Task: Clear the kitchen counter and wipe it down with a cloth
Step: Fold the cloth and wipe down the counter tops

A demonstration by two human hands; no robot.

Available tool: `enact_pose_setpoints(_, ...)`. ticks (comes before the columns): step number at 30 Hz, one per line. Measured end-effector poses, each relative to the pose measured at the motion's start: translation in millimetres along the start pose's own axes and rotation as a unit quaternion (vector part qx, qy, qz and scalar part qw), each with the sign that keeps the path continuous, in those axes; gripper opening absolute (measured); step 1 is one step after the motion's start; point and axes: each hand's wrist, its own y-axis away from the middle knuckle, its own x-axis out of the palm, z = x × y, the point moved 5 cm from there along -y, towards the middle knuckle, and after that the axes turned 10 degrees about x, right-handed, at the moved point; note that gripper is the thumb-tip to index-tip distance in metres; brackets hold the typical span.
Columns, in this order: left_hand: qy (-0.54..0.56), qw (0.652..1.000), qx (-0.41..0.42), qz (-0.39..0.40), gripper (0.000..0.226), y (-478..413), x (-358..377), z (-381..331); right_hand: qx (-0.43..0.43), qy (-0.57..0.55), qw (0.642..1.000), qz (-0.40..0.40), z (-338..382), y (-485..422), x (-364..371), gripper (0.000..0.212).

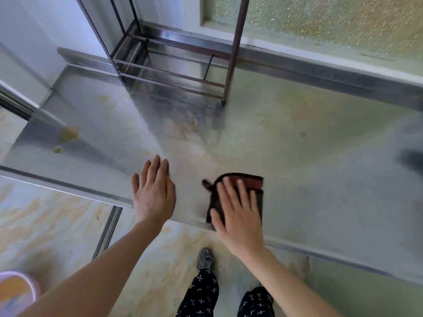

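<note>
A dark cloth with a red stripe point(254, 183) lies near the front edge of the stainless steel counter point(297, 161). My right hand point(235, 209) presses flat on the cloth with its fingers straight and spread. My left hand point(153, 191) lies flat on the bare counter to the left of the cloth, fingers straight, holding nothing. Yellowish food scraps point(68, 133) sit near the counter's left end, with a smaller bit point(58, 149) just below them. Faint yellow stains mark the counter's middle and right.
A brown metal rack point(174, 72) stands at the back of the counter against the wall, below a frosted window point(332, 19). A pink bucket point(16, 291) sits on the floor at lower left. My legs and a shoe point(204, 259) are below the counter edge.
</note>
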Motion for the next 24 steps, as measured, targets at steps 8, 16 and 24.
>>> enact_pose_setpoints(8, -0.006, 1.0, 0.004, 0.007, 0.052, 0, 0, 3, 0.029, 0.004, 1.0, 0.001, -27, -81, -14, 0.06)
enact_pose_setpoints(16, -0.007, 1.0, 0.01, 0.0, 0.049, -3, 1, 4, -0.122, -0.02, 0.992, 0.015, 51, -69, -3, 0.06)
enact_pose_setpoints(24, -0.014, 1.0, 0.009, -0.007, 0.049, -2, 1, 2, 0.144, -0.024, 0.988, -0.041, -66, -85, -19, 0.062)
